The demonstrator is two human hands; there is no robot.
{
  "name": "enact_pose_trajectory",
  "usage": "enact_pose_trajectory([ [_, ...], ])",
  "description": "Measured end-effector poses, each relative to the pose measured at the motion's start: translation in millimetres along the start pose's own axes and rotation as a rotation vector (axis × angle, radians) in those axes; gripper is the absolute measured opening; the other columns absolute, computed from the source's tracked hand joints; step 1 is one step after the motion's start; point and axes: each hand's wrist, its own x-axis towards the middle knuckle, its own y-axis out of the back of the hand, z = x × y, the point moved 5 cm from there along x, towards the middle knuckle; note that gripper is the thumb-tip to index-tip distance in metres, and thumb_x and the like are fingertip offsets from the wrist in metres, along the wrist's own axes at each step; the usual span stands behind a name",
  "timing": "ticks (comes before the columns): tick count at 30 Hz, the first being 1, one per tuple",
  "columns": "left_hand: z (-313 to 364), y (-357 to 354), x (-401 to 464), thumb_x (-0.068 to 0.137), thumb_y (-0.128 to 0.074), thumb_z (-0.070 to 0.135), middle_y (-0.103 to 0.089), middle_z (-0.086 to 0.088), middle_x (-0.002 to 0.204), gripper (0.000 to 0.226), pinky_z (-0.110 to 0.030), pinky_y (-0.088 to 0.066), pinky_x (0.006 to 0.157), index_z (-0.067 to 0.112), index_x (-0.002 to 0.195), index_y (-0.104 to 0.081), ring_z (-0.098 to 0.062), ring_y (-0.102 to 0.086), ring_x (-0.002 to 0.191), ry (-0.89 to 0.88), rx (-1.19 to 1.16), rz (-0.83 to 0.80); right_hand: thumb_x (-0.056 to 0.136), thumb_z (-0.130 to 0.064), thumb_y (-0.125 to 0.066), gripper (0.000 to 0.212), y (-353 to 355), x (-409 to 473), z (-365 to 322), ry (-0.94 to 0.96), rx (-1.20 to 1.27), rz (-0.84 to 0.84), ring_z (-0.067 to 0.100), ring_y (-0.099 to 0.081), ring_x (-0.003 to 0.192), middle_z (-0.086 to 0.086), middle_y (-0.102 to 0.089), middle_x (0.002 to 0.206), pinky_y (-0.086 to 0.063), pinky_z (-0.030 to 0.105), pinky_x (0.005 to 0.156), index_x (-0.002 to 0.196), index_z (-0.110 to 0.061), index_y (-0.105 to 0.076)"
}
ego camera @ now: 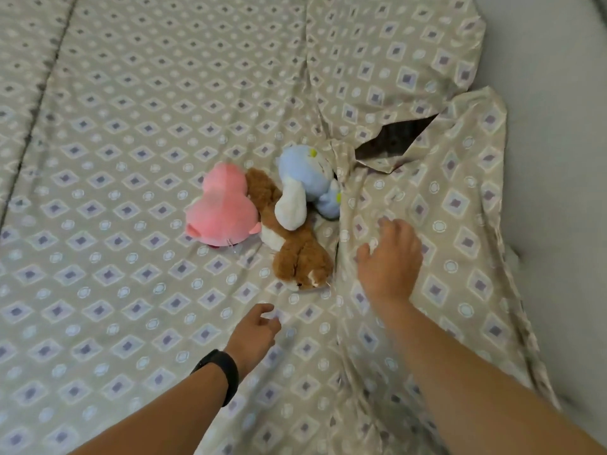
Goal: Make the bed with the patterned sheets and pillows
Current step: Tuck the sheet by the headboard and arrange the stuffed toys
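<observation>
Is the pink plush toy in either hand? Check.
No: the pink plush toy lies on the sheet, untouched by the left hand or right hand.

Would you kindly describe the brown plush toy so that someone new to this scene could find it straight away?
On the patterned sheet, three soft toys lie huddled near the middle. The brown toy lies between the pink toy and the blue toy, stretching nearest the right hand. Alone among them, it has shaggy brown fur with white patches.

No readable text, labels, brands or numbers anywhere in view.
</observation>
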Motion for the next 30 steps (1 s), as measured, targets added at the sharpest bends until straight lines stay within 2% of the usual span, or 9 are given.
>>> enact_pose_trajectory([
  [3,-5,-18,23,0.100,-0.053,0.024,-0.068,-0.009,0.106,0.032,-0.029,-0.052,0.075,0.036,0.129,-0.051,-0.033,-0.067,0.101,-0.051,0.016,-0.035,0.082,-0.052,-0.072,0.091,-12,8,69,-0.205,-0.217,-0.114,0.038,-0.028,0.141,0.011,-0.022,0.158,-0.028,0.057,0.112,0.154,-0.030,-0.022],
  [7,4,-62,31,0.100,-0.053,0.020,-0.062,-0.002,0.085,0.032,-0.030,-0.051,0.072,0.029,0.130,-0.054,-0.023,-0.064,0.079,-0.105,0.027,-0.122,0.087,-0.040,-0.070,0.078,-6,-6,120,-0.189,-0.428,-0.134,0.036,-0.047,0.121,0.010,-0.048,0.137,-0.041,0.053,0.096,0.151,-0.032,-0.028],
  [9,4,-81,25,0.099,-0.053,0.018,-0.060,0.000,0.082,0.030,-0.031,-0.053,0.073,0.026,0.127,-0.055,-0.016,-0.058,0.072,-0.105,0.050,-0.185,0.093,-0.027,-0.064,0.046,0,-7,133,-0.173,-0.320,-0.080,0.036,-0.059,0.109,0.010,-0.064,0.120,-0.045,0.049,0.091,0.136,-0.024,-0.048],
  [12,0,-96,13,0.100,-0.049,0.010,-0.058,0.003,0.082,0.025,-0.014,-0.045,0.058,0.027,0.118,-0.051,-0.009,-0.052,0.064,-0.135,0.123,-0.243,0.099,-0.021,-0.055,0.010,6,-12,146,-0.146,-0.170,-0.006,0.036,-0.063,0.089,0.010,-0.068,0.099,-0.048,0.046,0.078,0.108,-0.017,-0.059],
  [17,-7,-97,17,0.101,-0.049,0.008,-0.054,-0.007,0.075,0.032,-0.026,-0.040,0.058,0.015,0.132,-0.050,-0.019,-0.046,0.059,-0.054,0.120,-0.242,0.102,-0.024,-0.037,0.030,30,-35,146,-0.192,0.218,0.248,0.035,-0.059,0.089,0.018,-0.061,0.104,-0.043,0.038,0.074,0.110,-0.003,-0.057],
  [21,14,-110,28,0.100,-0.053,0.021,-0.057,0.001,0.078,0.035,-0.016,-0.041,0.050,0.021,0.134,-0.047,-0.012,-0.052,0.061,-0.087,0.138,-0.190,0.098,-0.026,-0.031,0.038,56,-31,169,-0.349,0.336,0.344,0.040,-0.055,0.096,0.027,-0.057,0.109,-0.036,0.039,0.077,0.112,0.003,-0.053],
  [25,47,-141,55,0.097,-0.058,0.035,-0.054,-0.002,0.132,0.054,-0.030,-0.051,0.088,0.027,0.147,-0.037,-0.021,-0.059,0.110,-0.181,0.128,-0.136,0.103,-0.012,-0.041,0.024,77,-15,189,-0.302,0.321,0.467,0.035,-0.046,0.098,0.032,-0.056,0.108,-0.034,0.042,0.086,0.107,0.008,-0.055],
  [27,59,-157,66,0.094,-0.063,0.040,-0.035,-0.003,0.156,0.072,-0.038,-0.042,0.110,0.027,0.155,-0.027,-0.025,-0.045,0.136,-0.209,0.108,-0.112,0.103,-0.003,-0.043,0.018,81,-13,186,-0.268,0.316,0.523,0.031,-0.041,0.092,0.033,-0.056,0.102,-0.032,0.040,0.082,0.102,0.009,-0.055],
  [30,70,-171,74,0.089,-0.066,0.045,-0.005,-0.003,0.166,0.093,-0.045,-0.030,0.120,0.031,0.160,-0.007,-0.031,-0.024,0.149,-0.178,0.082,-0.038,0.101,-0.003,-0.043,0.018,85,-16,183,-0.166,0.241,0.593,0.031,-0.041,0.090,0.031,-0.056,0.097,-0.033,0.040,0.080,0.094,0.007,-0.056],
])
